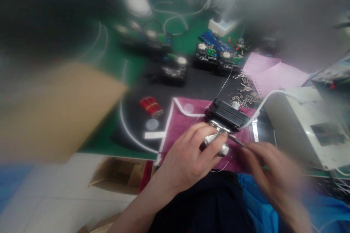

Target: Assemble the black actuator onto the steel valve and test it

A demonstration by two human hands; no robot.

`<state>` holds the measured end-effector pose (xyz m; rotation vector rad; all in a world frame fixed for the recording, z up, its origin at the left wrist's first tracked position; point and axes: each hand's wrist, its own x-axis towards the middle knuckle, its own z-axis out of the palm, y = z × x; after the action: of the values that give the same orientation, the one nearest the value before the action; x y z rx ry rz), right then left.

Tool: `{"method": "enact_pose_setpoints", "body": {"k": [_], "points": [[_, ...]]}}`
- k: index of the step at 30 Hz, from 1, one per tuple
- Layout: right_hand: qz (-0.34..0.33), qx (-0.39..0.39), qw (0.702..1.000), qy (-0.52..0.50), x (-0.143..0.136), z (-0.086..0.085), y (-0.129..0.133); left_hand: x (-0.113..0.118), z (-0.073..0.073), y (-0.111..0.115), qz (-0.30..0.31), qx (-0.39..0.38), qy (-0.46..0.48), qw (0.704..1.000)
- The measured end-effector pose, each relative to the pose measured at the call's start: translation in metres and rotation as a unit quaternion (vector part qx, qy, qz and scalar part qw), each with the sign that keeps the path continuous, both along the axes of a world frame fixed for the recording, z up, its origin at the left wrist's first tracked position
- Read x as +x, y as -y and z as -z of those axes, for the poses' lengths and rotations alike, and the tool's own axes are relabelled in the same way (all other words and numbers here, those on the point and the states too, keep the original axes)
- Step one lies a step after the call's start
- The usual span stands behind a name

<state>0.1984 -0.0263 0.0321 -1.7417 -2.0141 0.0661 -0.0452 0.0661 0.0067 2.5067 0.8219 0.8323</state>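
On a purple cloth (179, 127) lies a black box-shaped device (229, 115) with a silvery metal fitting (212, 139) on its near side. My left hand (193, 153) is closed around the fitting, its fingers bent over the top. In the fingers of my right hand (269, 164) is a thin, dark metal tool (237, 140); its tip reaches the joint between fitting and device. The tool's exact kind cannot be made out. A white cable (262, 103) runs from the device toward the right.
Loose metal nuts and pins (244, 93) lie behind the device. Several circuit-board units (206, 52) stand farther back. Red cylinders bundled with a band (151, 106) rest at left. A pale metal box (298, 123) stands at right, a pink sheet (273, 74) behind it.
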Motion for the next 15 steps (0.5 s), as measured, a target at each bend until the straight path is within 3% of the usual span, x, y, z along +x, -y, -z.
{"method": "enact_pose_setpoints", "body": {"k": [15], "points": [[0.089,0.076,0.993,-0.033,-0.007,-0.021,0.001,0.001,0.003,0.000,-0.006,0.009,0.026,1.000]]}}
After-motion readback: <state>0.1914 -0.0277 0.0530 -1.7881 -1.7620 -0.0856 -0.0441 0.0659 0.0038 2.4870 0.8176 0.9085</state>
